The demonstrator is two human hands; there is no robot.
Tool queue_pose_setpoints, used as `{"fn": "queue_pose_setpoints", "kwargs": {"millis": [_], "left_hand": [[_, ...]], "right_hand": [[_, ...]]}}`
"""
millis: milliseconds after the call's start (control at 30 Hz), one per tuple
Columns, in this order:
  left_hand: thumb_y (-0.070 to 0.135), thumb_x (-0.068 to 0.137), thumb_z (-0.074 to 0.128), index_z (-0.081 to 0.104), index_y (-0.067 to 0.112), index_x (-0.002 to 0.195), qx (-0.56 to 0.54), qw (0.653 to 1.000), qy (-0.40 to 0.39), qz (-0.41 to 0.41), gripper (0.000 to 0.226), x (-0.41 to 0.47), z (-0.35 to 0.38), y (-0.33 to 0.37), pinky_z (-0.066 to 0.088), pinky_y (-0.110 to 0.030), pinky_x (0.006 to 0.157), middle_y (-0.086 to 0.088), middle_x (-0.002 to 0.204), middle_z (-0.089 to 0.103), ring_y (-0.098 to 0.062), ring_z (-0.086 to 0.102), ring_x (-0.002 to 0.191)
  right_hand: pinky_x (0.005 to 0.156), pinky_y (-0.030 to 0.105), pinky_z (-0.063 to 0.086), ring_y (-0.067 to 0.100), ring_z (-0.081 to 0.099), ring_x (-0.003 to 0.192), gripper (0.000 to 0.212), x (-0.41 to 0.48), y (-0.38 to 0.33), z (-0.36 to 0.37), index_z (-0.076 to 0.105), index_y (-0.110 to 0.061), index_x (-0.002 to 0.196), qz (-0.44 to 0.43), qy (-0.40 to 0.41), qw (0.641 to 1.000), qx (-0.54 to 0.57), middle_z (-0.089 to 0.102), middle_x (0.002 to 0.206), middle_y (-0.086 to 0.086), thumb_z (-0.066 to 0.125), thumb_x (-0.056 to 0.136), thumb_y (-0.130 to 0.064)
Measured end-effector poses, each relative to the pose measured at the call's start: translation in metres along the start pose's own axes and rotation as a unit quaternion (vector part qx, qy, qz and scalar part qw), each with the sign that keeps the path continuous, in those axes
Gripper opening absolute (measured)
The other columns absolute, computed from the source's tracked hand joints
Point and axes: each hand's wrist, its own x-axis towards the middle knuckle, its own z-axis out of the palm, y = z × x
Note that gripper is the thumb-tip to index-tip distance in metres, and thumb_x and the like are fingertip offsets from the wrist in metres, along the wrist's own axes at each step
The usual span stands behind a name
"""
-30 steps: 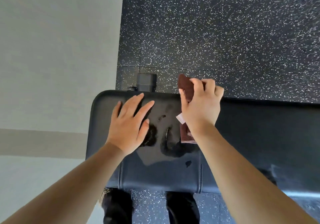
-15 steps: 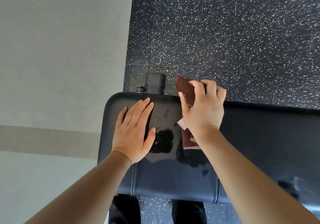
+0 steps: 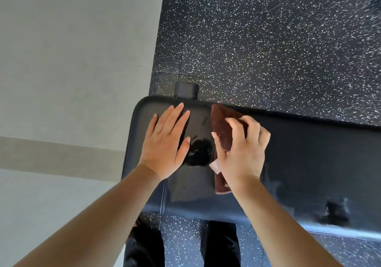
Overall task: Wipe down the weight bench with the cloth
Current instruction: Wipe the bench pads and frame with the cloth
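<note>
Two hands on weight bench [image 3: 309,153]: left hand [image 3: 165,143] flat, spread; right hand [image 3: 241,151] clutching cloth [image 3: 223,128].

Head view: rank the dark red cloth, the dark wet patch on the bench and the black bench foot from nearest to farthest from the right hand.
1. Dark red cloth, held by the right hand.
2. Dark wet patch, just left.
3. Black bench foot, beyond the far edge.

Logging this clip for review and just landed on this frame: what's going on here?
A person is leaning over a black weight bench, seen from above. The left hand lies flat, fingers spread, on the pad near its rounded end. The right hand presses a dark brown cloth onto the pad beside it. A dark patch, perhaps wet, shows between the hands. The floor is speckled black rubber.
</note>
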Motion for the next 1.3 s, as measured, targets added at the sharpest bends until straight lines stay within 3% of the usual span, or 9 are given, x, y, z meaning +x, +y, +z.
{"fn": "queue_pose_setpoints", "kwargs": {"millis": [133, 400, 567, 833, 1167, 1300], "left_hand": [[0.038, 0.091, 0.034, 0.031, 0.017, 0.143, 0.002, 0.999, 0.017, -0.049, 0.057, -0.036, 0.001, -0.014, 0.013, -0.044, 0.112, -0.006, 0.151, 0.029, -0.021, 0.021, 0.139], [0.034, 0.086, 0.039, 0.034, 0.013, 0.141, -0.033, 0.995, 0.031, -0.088, 0.059, -0.051, 0.002, -0.026, 0.028, -0.049, 0.108, -0.004, 0.15, 0.032, -0.019, 0.025, 0.137], [0.033, 0.085, 0.039, 0.033, 0.014, 0.141, -0.041, 0.995, 0.022, -0.092, 0.059, -0.052, 0.0, -0.025, 0.025, -0.047, 0.108, -0.003, 0.15, 0.032, -0.02, 0.025, 0.137], [0.032, 0.083, 0.04, 0.035, 0.012, 0.14, -0.032, 0.996, 0.021, -0.085, 0.06, -0.05, -0.002, -0.027, 0.026, -0.046, 0.107, -0.005, 0.149, 0.033, -0.022, 0.027, 0.135], [0.033, 0.086, 0.035, 0.037, 0.007, 0.138, 0.001, 0.996, 0.041, -0.082, 0.058, -0.05, 0.0, -0.022, 0.029, -0.05, 0.105, -0.012, 0.147, 0.035, -0.029, 0.029, 0.133], [0.036, 0.09, 0.031, 0.033, 0.003, 0.139, -0.013, 0.995, 0.038, -0.095, 0.059, -0.048, 0.0, -0.014, 0.023, -0.054, 0.109, -0.016, 0.148, 0.031, -0.033, 0.026, 0.134]], "right_hand": [[0.065, 0.03, 0.04, 0.027, 0.033, 0.101, 0.038, 0.011, -0.019, 0.009, 0.061, -0.015, 0.112, 0.023, 0.029, 0.999, 0.007, 0.054, 0.119, 0.012, 0.065, 0.083, -0.039], [0.058, 0.03, 0.041, 0.033, 0.04, 0.104, 0.038, 0.052, -0.058, 0.029, 0.06, -0.018, 0.114, -0.039, -0.032, 0.999, 0.015, 0.052, 0.121, 0.009, 0.067, 0.082, -0.038], [0.062, 0.038, 0.05, 0.03, 0.035, 0.105, 0.038, 0.014, -0.046, 0.018, 0.061, -0.018, 0.113, -0.092, -0.054, 0.994, 0.027, 0.04, 0.122, 0.0, 0.068, 0.08, -0.036], [0.058, 0.046, 0.055, 0.03, 0.031, 0.106, 0.038, 0.053, -0.072, 0.04, 0.06, -0.018, 0.114, -0.04, -0.052, 0.997, 0.04, 0.053, 0.121, 0.01, 0.067, 0.081, -0.036], [0.073, 0.048, 0.055, 0.033, 0.036, 0.108, 0.056, -0.015, -0.02, 0.007, 0.058, -0.023, 0.112, -0.123, -0.06, 0.99, 0.028, 0.046, 0.121, 0.005, 0.085, 0.063, -0.027], [0.073, 0.047, 0.054, 0.032, 0.036, 0.108, 0.059, -0.038, 0.028, -0.017, 0.054, -0.026, 0.113, -0.103, -0.04, 0.994, 0.011, 0.042, 0.121, 0.003, 0.084, 0.061, -0.026]]}}
